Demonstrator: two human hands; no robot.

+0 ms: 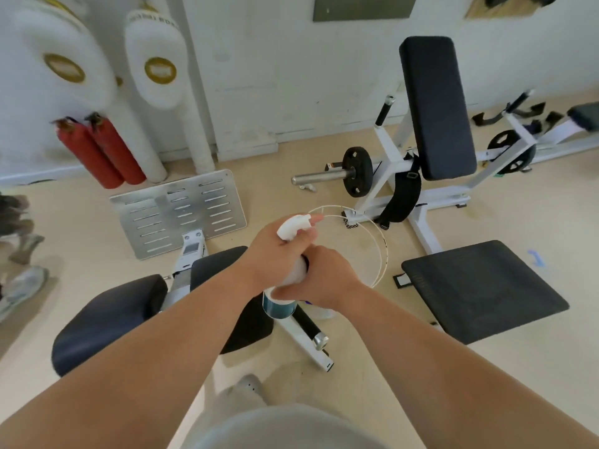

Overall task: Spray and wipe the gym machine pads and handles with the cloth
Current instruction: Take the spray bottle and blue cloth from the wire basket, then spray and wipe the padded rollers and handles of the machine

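Both hands hold a white spray bottle (279,306) with a blue-tinted base in the middle of the view. My left hand (278,251) wraps the white trigger head, its nozzle pointing away. My right hand (324,280) grips the bottle's body. Below the hands lie two black pads (107,319) of a white-framed gym machine, with a black handle (306,322) sticking out to the right. A tall black back pad (434,105) stands on another white machine at the upper right. No cloth is visible.
A perforated metal footplate (181,212) stands ahead on the left. A flat black mat (483,290) lies on the floor at right. A weight plate (356,171) on a bar, two red cylinders (97,150), white punch bags and someone's shoes (19,286) ring the area.
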